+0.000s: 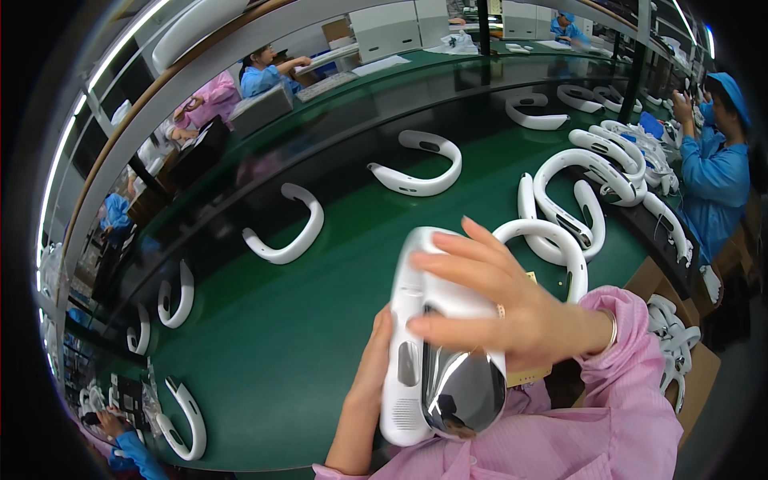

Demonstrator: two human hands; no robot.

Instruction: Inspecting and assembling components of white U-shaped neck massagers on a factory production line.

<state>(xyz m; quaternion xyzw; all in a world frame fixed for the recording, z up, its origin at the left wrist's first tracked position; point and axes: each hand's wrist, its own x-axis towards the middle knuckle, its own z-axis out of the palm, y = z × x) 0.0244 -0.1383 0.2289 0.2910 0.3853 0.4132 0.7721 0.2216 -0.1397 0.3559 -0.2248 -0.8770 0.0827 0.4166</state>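
Left hand [374,360]: curled along the white device's [406,320] left side, supporting it.
Right hand [520,304]: fingers spread open, blurred, across its upper front.
White device: held up before the wearer's chest.
Technique: steady left hold, light fingertips; likely spares the mirrored panel [464,392] smudges.
Worktop [280,360]: green; curved white bands [428,184] beyond, more clustered right.

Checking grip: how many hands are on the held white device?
2 on the white device: left hand at its left edge, right hand across its front. No others visible.
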